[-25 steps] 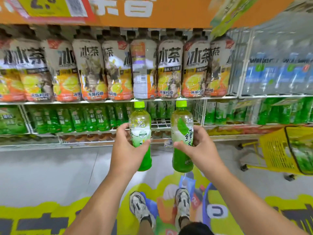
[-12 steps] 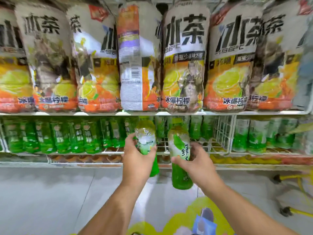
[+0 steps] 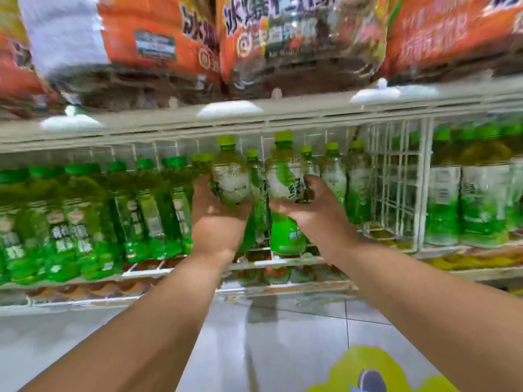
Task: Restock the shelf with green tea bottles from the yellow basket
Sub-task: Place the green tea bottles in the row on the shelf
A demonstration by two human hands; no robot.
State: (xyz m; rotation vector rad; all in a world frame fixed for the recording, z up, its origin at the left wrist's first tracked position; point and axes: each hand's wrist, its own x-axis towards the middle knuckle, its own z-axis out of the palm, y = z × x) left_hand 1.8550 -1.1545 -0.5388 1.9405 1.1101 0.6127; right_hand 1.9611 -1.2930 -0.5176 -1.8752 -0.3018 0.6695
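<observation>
left hand [image 3: 218, 222] and right hand [image 3: 317, 213], each with a green tea bottle [image 3: 230, 176] at the shelf [image 3: 283, 263]

I see two bottles side by side at the shelf [image 3: 271, 263] front: left bottle [image 3: 229, 176] in left hand [image 3: 218, 219], right bottle [image 3: 284, 190] in right hand [image 3: 317, 213]. Bottle rows [image 3: 93, 219] left, more behind; wire divider [image 3: 396, 182] right. Big bottles [image 3: 300, 43] on shelf above.

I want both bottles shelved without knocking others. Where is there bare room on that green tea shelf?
Bare wire floor shows between the back-row bottles and the white wire divider, right of the right hand. Left of the left hand, the bottles stand packed.
</observation>
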